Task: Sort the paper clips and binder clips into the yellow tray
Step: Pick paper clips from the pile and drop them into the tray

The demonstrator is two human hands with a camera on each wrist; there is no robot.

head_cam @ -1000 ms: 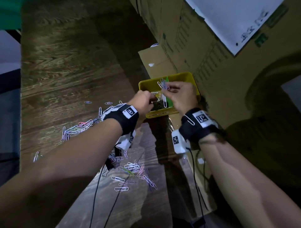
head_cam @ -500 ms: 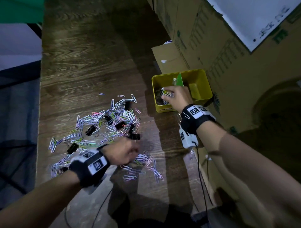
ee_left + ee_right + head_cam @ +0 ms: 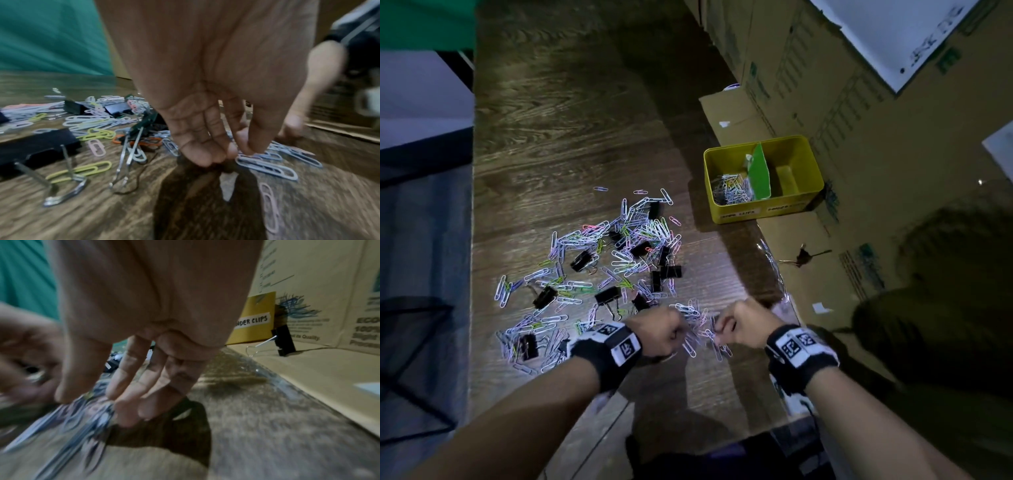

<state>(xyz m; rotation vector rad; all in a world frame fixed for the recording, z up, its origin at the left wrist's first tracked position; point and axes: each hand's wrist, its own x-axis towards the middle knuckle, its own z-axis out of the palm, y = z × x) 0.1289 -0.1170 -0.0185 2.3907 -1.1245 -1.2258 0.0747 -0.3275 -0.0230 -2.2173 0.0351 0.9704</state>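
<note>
Both forearms stretched forward over the wooden table (image 3: 571, 144), wrists banded in black straps, knuckles up. Left hand (image 3: 659, 330) lowered onto the near edge of the paper clips (image 3: 619, 240), palm down, fingers curled and bunched, thumb (image 3: 257, 141) and fingertips (image 3: 203, 155) pinching down on pale blue clips against the wood. Right hand (image 3: 744, 325) just beside it, facing it across a small gap, fingers (image 3: 127, 386) bent downward and closing round a blurred bunch of clips at the tips; cannot tell how many held. Black binder clips (image 3: 582, 260) mixed through the loose scatter, spread well to the left and ahead of the hands. Yellow tray (image 3: 767, 214) well apart, farther ahead and to the right, against the cardboard boxes (image 3: 859, 171). Green divider (image 3: 760, 174) standing tilted across the tray; a heap of paper clips in the left compartment, right compartment labelled for binder clips. One binder clip (image 3: 284, 340) lying on the cardboard outside the tray, just beside its right end.
</note>
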